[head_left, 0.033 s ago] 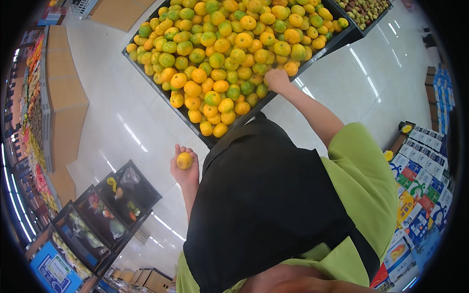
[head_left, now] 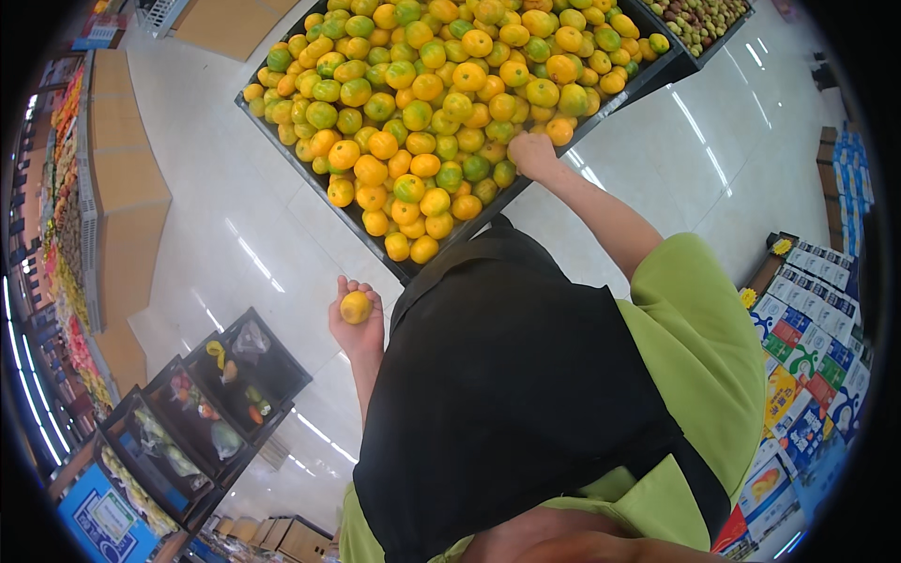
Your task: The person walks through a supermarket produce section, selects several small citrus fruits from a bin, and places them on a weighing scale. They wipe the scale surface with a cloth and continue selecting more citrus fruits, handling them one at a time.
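Note:
A large heap of yellow-orange mandarins [head_left: 413, 113], several still partly green, fills a dark display bin [head_left: 526, 188] in front of me. To the left of the bin's near corner, my left hand [head_left: 364, 334] is palm up, its fingers curled round one mandarin [head_left: 356, 307]. My right hand [head_left: 532, 156] is closed at the bin's right front edge, against the outermost fruit. Its fingers are turned away, so whatever they may hold is hidden. My black apron [head_left: 526, 375] touches the bin's near side.
Stepped dark crates [head_left: 206, 403] with bagged produce stand at the lower left. A cardboard-fronted fruit stand [head_left: 131, 225] runs along the left. Stacked colourful cartons [head_left: 807, 357] are at the right. Another bin of small reddish-green fruit [head_left: 699, 23] adjoins at the far right.

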`<move>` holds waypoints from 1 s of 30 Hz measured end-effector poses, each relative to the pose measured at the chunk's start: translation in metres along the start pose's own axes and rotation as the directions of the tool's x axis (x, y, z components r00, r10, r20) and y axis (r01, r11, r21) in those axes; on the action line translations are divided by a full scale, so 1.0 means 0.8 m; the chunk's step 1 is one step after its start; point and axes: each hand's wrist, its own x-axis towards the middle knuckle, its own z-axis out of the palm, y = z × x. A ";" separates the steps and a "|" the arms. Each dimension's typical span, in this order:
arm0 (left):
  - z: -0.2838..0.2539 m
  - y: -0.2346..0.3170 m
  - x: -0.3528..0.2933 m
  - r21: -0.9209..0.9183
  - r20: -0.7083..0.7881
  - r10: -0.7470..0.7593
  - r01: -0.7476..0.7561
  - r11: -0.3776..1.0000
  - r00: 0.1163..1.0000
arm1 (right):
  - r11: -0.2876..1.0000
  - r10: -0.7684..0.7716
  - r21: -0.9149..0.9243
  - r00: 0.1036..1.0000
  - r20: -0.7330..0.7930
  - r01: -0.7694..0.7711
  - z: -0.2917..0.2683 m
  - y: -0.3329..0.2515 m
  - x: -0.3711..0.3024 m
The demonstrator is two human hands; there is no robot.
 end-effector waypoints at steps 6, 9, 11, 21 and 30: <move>-0.006 0.000 0.000 -0.027 0.020 -0.016 0.016 0.999 1.000 | 0.996 0.021 0.090 0.995 -0.100 -0.012 -0.008 0.008 -0.007; -0.012 0.002 -0.001 -0.039 0.019 -0.010 0.011 0.999 1.000 | 0.995 0.023 0.100 0.997 -0.078 -0.015 -0.017 0.006 -0.009; -0.015 0.002 -0.003 -0.043 0.011 -0.011 0.011 0.999 1.000 | 0.993 0.038 0.110 0.998 -0.055 -0.032 -0.022 0.006 -0.009; -0.019 -0.001 0.000 -0.021 0.013 -0.007 0.008 1.000 1.000 | -0.055 -0.132 0.962 0.957 0.258 -0.267 -0.047 0.048 -0.032; -0.013 0.002 0.003 -0.022 0.020 -0.025 0.025 0.999 0.999 | 0.674 0.222 0.727 0.975 -0.033 -0.128 -0.065 0.018 -0.057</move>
